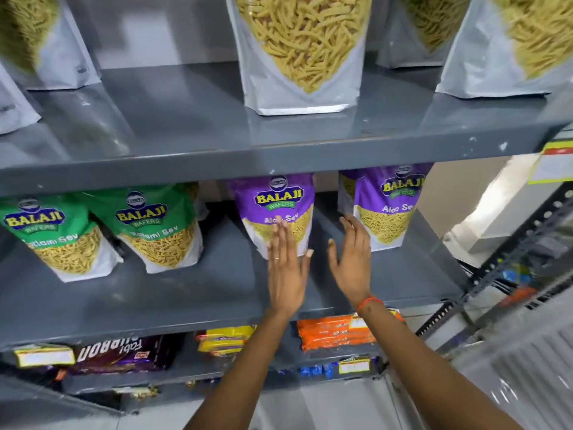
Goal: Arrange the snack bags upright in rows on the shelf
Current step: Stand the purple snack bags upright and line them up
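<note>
A grey painted metal shelf (192, 293) carries four upright snack pouches in a row: two green Balaji Ratlami Sev pouches (62, 240) (161, 231) at the left, then two purple Balaji Aloo Sev pouches (276, 206) (387, 206). The grey metal shelf above (279, 150) holds white pouches with clear windows of yellow sev (300, 51). The lower grey shelf (186, 364) bears flat biscuit packs, orange (328, 333), yellow (226, 339) and dark purple (121, 355).

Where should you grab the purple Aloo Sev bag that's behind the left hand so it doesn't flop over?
Probably by its two side edges, about halfway up, coming straight in from the front. The purple Aloo Sev bag stands upright on a flat base, wide and thin, with open shelf on both sides. The left hand and right hand are open with nothing in them, so one could take each edge.
</note>
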`<state>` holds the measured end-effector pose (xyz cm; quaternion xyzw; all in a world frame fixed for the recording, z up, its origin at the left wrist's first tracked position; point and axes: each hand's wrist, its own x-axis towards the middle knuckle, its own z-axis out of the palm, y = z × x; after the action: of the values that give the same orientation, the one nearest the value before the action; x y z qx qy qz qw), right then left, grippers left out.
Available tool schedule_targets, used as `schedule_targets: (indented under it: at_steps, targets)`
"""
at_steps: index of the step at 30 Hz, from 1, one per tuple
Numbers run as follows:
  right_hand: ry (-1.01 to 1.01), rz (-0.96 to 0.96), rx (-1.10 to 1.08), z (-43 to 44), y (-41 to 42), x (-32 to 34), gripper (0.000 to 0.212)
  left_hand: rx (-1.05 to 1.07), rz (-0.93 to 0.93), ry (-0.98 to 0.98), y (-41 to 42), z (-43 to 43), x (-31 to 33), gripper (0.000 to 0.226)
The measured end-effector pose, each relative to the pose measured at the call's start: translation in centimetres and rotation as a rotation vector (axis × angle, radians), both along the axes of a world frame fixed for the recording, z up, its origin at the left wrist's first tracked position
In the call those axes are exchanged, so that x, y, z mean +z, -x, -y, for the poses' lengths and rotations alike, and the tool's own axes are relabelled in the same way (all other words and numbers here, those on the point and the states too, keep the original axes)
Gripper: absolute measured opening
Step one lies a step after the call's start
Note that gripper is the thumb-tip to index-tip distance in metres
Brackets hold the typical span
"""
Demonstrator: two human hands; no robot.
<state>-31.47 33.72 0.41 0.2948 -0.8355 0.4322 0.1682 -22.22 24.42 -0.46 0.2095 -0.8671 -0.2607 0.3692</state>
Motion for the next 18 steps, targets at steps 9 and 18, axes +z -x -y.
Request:
schedule_targets:
  at_steps: [9, 18]
  targets:
    - [0.147, 0.545, -0.191, -9.5, 8.6, -1.5, 0.064, -0.318, 0.398, -0.557, 10.7, -6.0, -0.1, 0.075]
    - [0.114, 0.704, 0.254, -10.8, 11.5, 1.0, 0.058, -0.218, 0.296, -0.699, 13.2, -5.0, 0.3, 0.046]
